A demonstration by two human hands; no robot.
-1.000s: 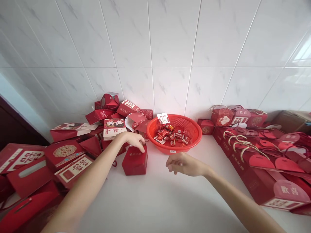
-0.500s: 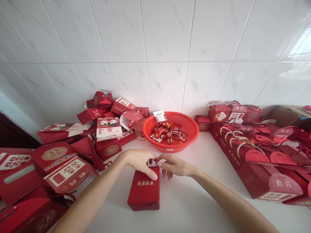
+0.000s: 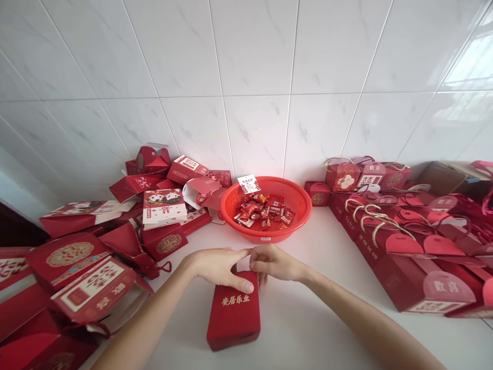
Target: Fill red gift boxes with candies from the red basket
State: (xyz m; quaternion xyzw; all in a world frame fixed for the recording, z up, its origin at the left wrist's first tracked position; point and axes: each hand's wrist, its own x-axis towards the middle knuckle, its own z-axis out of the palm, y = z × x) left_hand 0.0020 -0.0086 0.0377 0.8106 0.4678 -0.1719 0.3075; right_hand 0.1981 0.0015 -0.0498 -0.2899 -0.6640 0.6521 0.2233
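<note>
one box (image 3: 233,321) is in front of the basket (image 3: 283,235); left hand (image 3: 215,267) clasps it, right hand (image 3: 275,263) touches its flap (image 3: 243,264), grip unclear; hard pulling could tear it.

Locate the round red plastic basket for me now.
In the head view, the basket sits just right of centre, beyond the bare right hand, between jumbled red cardboard boxes on its left and a small red cardboard box on its right.

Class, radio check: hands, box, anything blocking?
Left hand on red box. Right hand at its far end. Box lying, lettering up. Red basket just beyond hands.
</note>
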